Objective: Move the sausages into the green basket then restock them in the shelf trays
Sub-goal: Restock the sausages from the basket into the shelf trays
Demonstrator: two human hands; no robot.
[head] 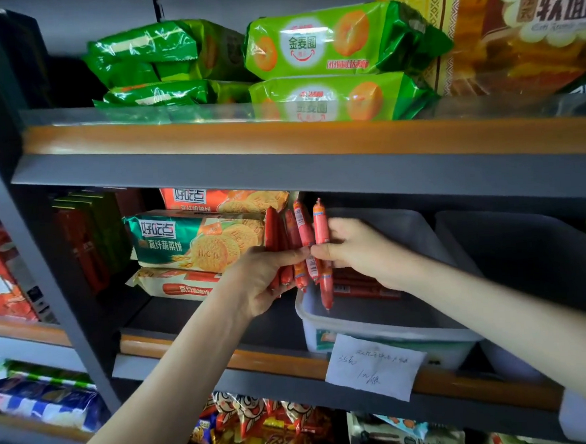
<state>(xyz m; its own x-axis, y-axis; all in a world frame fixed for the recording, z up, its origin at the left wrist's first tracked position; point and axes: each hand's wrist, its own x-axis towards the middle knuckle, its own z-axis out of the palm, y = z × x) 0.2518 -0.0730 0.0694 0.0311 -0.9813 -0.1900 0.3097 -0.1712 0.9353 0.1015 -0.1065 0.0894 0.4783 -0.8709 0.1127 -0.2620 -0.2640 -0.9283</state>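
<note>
left hand (264, 278): fingers and thumb wrapped round a bunch of thin red plastic-wrapped sausage sticks (287, 232), held upright in front of the middle shelf, just left of the tray

right hand (358, 248): thumb and fingers pinching a single orange-red sausage (321, 223) around its middle, upright, right beside the bunch, lower end dangling over the tray's front left corner

handling: looks like light stuff, semi-stiff sticks in slick film, so they probably slide against each other. A pinch mid-length seems right for one stick, a full wrap round the middle for a bunch; the crimped tips look too slippery to hold

sausage count: roughly four in the left-hand bunch (they overlap, so not sure), one in the right

tray: white plastic shelf tray (360, 334) on the shelf under both hands, with some loose sausages (360, 286) lying flat at the back, too blurry to count

second tray: one grey tray (526, 242) just to the right, contents not visible

tray total: two

note: one handwritten paper note (372, 364) stuck on the shelf edge below the white tray

neighbours: three biscuit packs (196, 241) stacked left of the hands, four green snack bags (325, 44) on the shelf above

green basket: not in view
</note>
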